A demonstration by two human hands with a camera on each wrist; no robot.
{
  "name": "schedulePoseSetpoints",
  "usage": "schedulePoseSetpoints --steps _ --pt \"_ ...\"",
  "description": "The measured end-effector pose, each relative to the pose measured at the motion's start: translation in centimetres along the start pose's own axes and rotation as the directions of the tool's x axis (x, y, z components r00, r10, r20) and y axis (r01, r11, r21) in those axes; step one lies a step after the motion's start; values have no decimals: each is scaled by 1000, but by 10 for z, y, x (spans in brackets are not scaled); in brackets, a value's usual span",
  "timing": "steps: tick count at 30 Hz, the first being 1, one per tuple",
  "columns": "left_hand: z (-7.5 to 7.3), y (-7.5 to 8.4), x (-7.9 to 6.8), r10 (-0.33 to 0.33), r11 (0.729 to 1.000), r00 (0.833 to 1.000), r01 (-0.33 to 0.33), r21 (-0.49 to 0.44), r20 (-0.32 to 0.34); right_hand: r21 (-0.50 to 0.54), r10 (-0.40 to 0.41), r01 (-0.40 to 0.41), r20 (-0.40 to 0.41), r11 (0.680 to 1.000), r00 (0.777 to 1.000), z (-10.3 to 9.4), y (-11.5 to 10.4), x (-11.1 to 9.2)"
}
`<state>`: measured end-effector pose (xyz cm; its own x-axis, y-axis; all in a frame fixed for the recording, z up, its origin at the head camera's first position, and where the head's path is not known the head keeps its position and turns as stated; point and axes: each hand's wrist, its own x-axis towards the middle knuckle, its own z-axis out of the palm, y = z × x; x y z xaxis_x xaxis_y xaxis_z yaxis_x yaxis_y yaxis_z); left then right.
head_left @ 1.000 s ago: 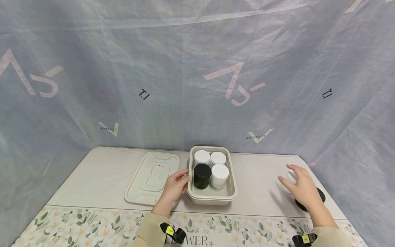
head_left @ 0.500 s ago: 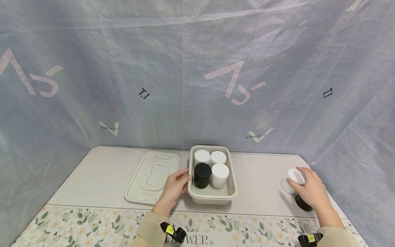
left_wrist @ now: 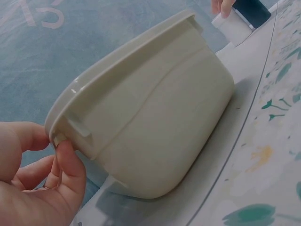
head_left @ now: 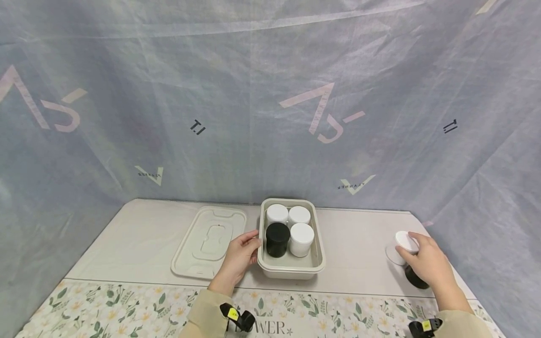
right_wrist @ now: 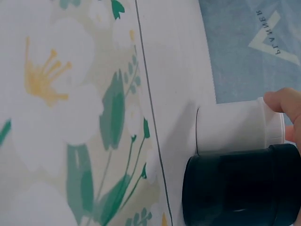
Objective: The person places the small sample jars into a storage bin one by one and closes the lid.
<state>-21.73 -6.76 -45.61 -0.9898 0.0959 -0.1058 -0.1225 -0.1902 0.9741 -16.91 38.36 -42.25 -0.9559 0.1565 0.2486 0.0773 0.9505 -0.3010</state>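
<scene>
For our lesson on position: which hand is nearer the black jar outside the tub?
Right. The right hand grips a white jar beside the black jar; the left hand is well to its left, pinching the tub's rim.

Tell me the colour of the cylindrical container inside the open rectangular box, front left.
The smooth cylindrical container is black, shown best in the head view.
</scene>
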Motion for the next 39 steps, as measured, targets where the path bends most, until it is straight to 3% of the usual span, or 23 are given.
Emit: schedulePoseSetpoints --steps 12,25,32,39 --pt "-1 0 1 -9 1000 1000 10 -7 14 -14 23 -23 19 1000 1000 0 1 3" --pt "-1 -1 2 -12 1000 1000 12 -6 3 74 -12 19 -94 997 996 -3 -18 2" --pt "1 1 -1 -3 1000 1000 3 -2 4 150 -36 68 -203 986 978 0 -35 4" --pt "0 0 -1 9 1000 1000 -9 15 2 234 -22 71 -204 970 979 3 -51 3"
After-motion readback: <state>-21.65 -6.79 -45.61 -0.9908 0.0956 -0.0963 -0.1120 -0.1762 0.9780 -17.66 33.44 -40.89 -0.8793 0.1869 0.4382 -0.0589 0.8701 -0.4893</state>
